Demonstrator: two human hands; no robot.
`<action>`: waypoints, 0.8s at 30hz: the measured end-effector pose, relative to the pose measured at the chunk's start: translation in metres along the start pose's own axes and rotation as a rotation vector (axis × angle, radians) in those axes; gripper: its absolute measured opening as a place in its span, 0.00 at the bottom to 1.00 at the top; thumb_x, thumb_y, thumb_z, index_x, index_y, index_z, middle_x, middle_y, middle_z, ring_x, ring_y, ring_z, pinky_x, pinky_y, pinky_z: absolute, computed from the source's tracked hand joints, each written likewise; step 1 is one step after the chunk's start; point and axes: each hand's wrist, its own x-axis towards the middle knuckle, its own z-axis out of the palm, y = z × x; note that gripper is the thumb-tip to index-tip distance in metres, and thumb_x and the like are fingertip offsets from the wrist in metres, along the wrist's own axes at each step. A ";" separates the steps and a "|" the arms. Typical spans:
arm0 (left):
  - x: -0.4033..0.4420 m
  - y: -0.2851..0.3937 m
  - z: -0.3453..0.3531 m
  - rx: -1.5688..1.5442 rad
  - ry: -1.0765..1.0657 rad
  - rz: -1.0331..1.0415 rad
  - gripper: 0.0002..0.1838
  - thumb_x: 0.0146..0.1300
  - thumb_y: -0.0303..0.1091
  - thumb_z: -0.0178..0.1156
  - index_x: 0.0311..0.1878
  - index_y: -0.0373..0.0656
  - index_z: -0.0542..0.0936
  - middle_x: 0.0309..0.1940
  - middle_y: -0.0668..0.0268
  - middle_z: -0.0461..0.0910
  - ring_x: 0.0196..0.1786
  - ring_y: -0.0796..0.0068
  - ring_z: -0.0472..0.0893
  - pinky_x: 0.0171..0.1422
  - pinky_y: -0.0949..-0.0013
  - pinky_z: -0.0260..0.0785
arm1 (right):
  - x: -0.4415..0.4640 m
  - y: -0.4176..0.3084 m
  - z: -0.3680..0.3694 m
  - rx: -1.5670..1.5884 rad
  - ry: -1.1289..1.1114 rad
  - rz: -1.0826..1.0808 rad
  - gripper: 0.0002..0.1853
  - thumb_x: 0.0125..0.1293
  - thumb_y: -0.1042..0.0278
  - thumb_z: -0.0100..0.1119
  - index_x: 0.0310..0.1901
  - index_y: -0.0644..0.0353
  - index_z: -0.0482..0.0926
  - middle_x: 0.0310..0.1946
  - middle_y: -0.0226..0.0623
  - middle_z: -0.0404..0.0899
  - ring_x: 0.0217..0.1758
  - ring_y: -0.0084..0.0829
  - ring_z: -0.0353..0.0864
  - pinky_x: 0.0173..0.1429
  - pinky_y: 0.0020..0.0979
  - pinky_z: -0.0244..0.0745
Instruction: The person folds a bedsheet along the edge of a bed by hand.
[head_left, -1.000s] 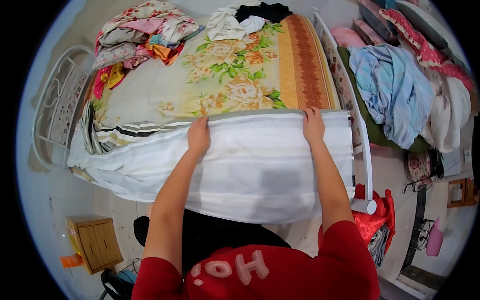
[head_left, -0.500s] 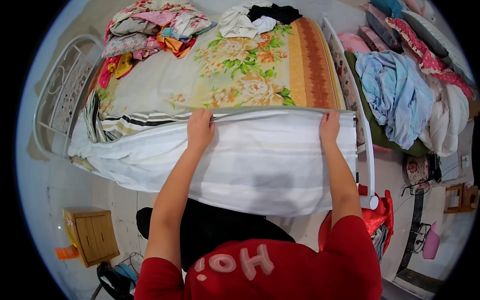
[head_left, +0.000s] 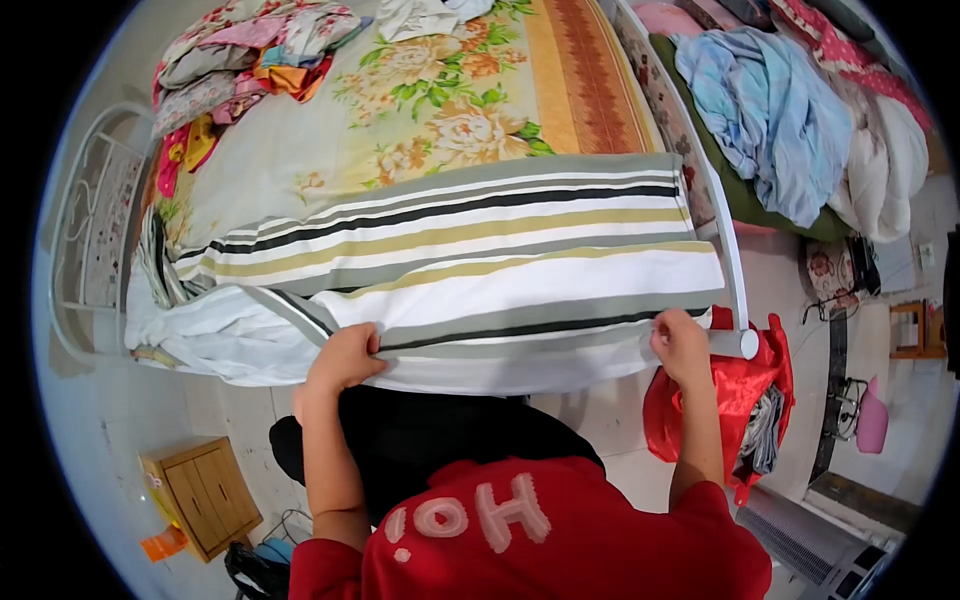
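A striped sheet (head_left: 500, 228) in white, black, grey and olive lies along the near side of the bed. Part of it is folded back toward me, its striped face up. My left hand (head_left: 347, 358) pinches the near folded edge left of the middle. At the right end of that same edge, my right hand (head_left: 682, 347) has its fingers closed on the fabric by the bed's corner. To the left, the sheet's pale underside (head_left: 225, 335) shows in loose wrinkles, with a bunched striped part beyond it.
A floral bedspread (head_left: 440, 110) covers the bed, with a heap of clothes (head_left: 245, 70) at far left. White metal rails (head_left: 735, 255) bound both ends. Blue bedding (head_left: 765, 120) is piled beyond the right rail. A red bag (head_left: 715, 420) and a wooden cabinet (head_left: 208, 495) stand on the floor.
Both hands have come toward me from the far fold, bringing the sheet's upper layer along. Its stripes now show where the white underside was. The view has shifted a little.
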 end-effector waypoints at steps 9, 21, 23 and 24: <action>0.092 0.007 0.020 -0.277 0.519 0.304 0.15 0.54 0.34 0.65 0.44 0.38 0.78 0.39 0.56 0.77 0.36 0.58 0.78 0.42 0.62 0.70 | 0.097 0.045 0.019 0.150 0.093 0.134 0.11 0.56 0.76 0.57 0.43 0.60 0.78 0.40 0.43 0.77 0.34 0.42 0.78 0.38 0.33 0.73; 0.063 0.006 0.030 -0.236 0.516 0.134 0.06 0.59 0.30 0.58 0.38 0.41 0.74 0.29 0.56 0.78 0.32 0.57 0.80 0.37 0.59 0.71 | 0.054 0.062 0.017 -0.111 0.026 0.307 0.12 0.58 0.78 0.54 0.45 0.61 0.76 0.41 0.48 0.77 0.42 0.48 0.78 0.46 0.43 0.73; 0.049 0.017 0.013 -0.413 0.588 0.144 0.02 0.63 0.27 0.54 0.37 0.40 0.72 0.18 0.59 0.74 0.18 0.66 0.77 0.26 0.65 0.67 | 0.061 0.046 0.001 0.039 0.181 0.335 0.10 0.58 0.78 0.54 0.43 0.62 0.76 0.38 0.47 0.77 0.40 0.47 0.78 0.44 0.42 0.73; 0.049 0.024 0.001 -0.396 0.650 0.124 0.03 0.63 0.27 0.54 0.36 0.39 0.72 0.18 0.59 0.75 0.19 0.66 0.77 0.27 0.64 0.67 | 0.068 0.019 -0.017 0.135 0.288 0.404 0.09 0.59 0.78 0.53 0.42 0.63 0.76 0.35 0.46 0.77 0.38 0.46 0.78 0.43 0.40 0.73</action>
